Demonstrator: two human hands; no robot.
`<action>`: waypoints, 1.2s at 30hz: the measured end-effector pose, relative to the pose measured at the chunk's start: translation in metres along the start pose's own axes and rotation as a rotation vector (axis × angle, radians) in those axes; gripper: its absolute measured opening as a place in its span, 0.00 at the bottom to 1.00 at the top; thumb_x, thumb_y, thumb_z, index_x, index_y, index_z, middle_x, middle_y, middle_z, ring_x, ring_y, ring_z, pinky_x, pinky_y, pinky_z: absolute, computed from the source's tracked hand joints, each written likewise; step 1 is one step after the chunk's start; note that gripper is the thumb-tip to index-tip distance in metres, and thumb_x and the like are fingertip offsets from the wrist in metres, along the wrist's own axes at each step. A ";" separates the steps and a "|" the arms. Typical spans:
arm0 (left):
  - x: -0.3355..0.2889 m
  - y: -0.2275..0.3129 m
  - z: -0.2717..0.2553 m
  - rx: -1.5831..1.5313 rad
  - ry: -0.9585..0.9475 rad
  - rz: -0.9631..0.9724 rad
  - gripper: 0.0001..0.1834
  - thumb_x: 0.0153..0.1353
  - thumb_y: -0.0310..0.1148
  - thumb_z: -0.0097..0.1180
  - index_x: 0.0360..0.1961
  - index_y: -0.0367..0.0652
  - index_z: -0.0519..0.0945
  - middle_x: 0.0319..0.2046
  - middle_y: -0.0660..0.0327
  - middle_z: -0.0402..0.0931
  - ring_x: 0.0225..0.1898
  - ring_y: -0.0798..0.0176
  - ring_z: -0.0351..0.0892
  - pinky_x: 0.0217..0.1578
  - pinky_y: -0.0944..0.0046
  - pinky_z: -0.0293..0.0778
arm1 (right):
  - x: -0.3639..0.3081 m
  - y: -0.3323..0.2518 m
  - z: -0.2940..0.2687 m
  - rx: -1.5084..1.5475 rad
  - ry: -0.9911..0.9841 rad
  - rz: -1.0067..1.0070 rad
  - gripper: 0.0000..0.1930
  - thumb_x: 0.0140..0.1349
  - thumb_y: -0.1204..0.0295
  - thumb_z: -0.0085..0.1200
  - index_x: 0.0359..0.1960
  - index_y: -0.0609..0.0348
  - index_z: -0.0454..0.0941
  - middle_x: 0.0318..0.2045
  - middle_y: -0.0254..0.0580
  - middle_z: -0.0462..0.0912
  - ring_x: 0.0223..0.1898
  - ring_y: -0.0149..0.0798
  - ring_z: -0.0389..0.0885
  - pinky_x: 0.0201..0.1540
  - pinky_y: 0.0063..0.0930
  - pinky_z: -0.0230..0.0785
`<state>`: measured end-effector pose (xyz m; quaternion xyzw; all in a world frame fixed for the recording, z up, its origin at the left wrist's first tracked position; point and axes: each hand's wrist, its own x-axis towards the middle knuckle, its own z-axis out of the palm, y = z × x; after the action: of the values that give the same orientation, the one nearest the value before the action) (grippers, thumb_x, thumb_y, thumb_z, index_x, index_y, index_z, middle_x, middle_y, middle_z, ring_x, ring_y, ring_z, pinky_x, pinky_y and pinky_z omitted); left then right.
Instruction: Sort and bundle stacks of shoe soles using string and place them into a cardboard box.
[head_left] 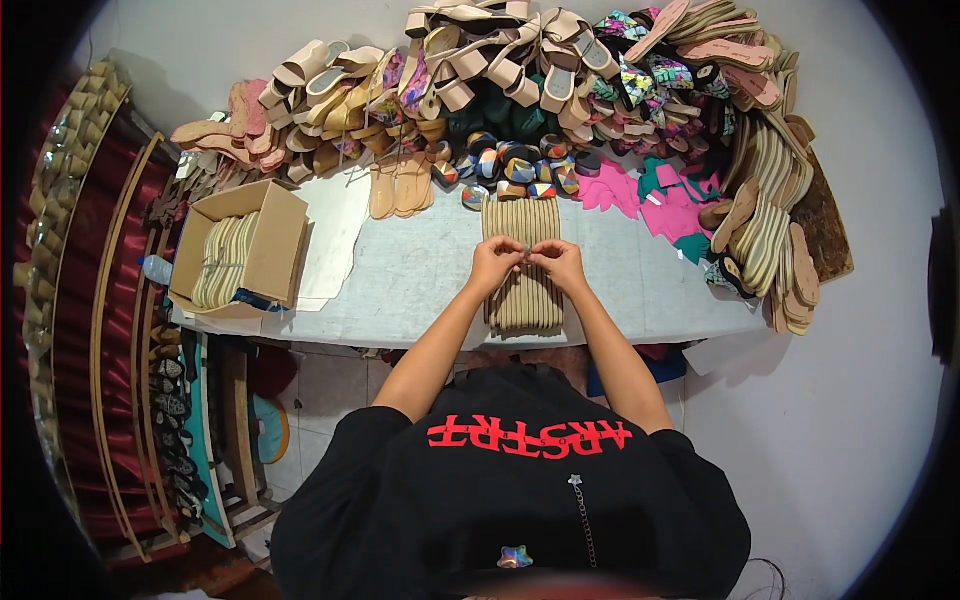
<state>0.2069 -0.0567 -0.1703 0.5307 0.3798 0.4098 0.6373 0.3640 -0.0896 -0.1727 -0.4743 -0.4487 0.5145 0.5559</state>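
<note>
A bundle of beige shoe soles [522, 312], stacked on edge side by side, lies on the table in front of me. Over its middle, my left hand [496, 264] and my right hand [560, 264] meet with fingertips pinched together, almost touching. Something small and dark shows between the fingertips, too tiny to name. Part of the bundle is hidden under both hands.
At the left of the pale table [400, 280] stands a cardboard box [282, 240] of similar soles, beside white sheets [335, 230]. Sandals [470, 60] are heaped along the back. Pink fabric pieces [665, 215] and more soles [765, 240] lie at the right.
</note>
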 end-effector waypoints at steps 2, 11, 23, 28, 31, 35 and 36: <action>-0.001 -0.001 0.002 -0.015 0.032 0.023 0.08 0.50 0.20 0.54 0.33 0.32 0.74 0.27 0.59 0.75 0.26 0.69 0.76 0.22 0.73 0.73 | 0.000 -0.004 -0.002 -0.001 -0.027 0.035 0.05 0.47 0.84 0.54 0.28 0.70 0.76 0.26 0.42 0.79 0.28 0.32 0.79 0.35 0.21 0.72; 0.000 0.000 0.003 0.003 0.019 -0.041 0.07 0.51 0.22 0.55 0.33 0.32 0.76 0.28 0.59 0.77 0.28 0.70 0.76 0.25 0.73 0.73 | 0.005 -0.002 -0.006 -0.123 -0.141 0.016 0.05 0.45 0.84 0.57 0.26 0.69 0.77 0.28 0.39 0.77 0.30 0.29 0.77 0.36 0.20 0.72; -0.001 0.013 -0.003 0.030 -0.146 -0.097 0.08 0.52 0.24 0.56 0.33 0.31 0.77 0.26 0.57 0.78 0.26 0.71 0.76 0.27 0.75 0.71 | 0.007 0.010 0.000 -0.176 0.042 -0.007 0.06 0.46 0.82 0.56 0.28 0.67 0.76 0.23 0.39 0.79 0.25 0.26 0.76 0.29 0.18 0.69; 0.012 0.014 0.001 0.036 -0.092 -0.156 0.08 0.52 0.26 0.56 0.31 0.30 0.78 0.24 0.58 0.77 0.25 0.71 0.75 0.27 0.75 0.71 | -0.003 0.021 0.012 -0.050 0.197 -0.111 0.05 0.48 0.80 0.56 0.28 0.67 0.77 0.24 0.38 0.79 0.25 0.27 0.77 0.30 0.18 0.69; 0.011 0.012 0.001 0.026 -0.032 -0.134 0.07 0.52 0.26 0.57 0.30 0.31 0.78 0.24 0.59 0.77 0.25 0.71 0.75 0.27 0.75 0.71 | -0.011 0.013 0.015 -0.198 0.191 -0.289 0.04 0.49 0.82 0.55 0.28 0.65 0.77 0.28 0.37 0.78 0.30 0.29 0.77 0.34 0.19 0.70; 0.010 0.011 0.000 0.057 -0.036 -0.123 0.07 0.52 0.26 0.57 0.31 0.32 0.78 0.24 0.60 0.77 0.26 0.72 0.75 0.28 0.75 0.71 | -0.011 0.009 0.007 -0.309 0.161 -0.365 0.03 0.48 0.81 0.55 0.26 0.66 0.78 0.27 0.37 0.78 0.29 0.29 0.77 0.34 0.19 0.69; 0.009 0.010 0.001 0.032 -0.022 -0.131 0.07 0.51 0.26 0.57 0.31 0.32 0.78 0.25 0.60 0.77 0.26 0.71 0.75 0.28 0.75 0.71 | -0.009 0.010 0.005 -0.245 0.134 -0.265 0.04 0.48 0.79 0.55 0.26 0.66 0.78 0.27 0.37 0.78 0.29 0.30 0.77 0.33 0.20 0.69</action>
<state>0.2106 -0.0475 -0.1608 0.5191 0.4133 0.3554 0.6584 0.3571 -0.0984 -0.1821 -0.5083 -0.5286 0.3456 0.5855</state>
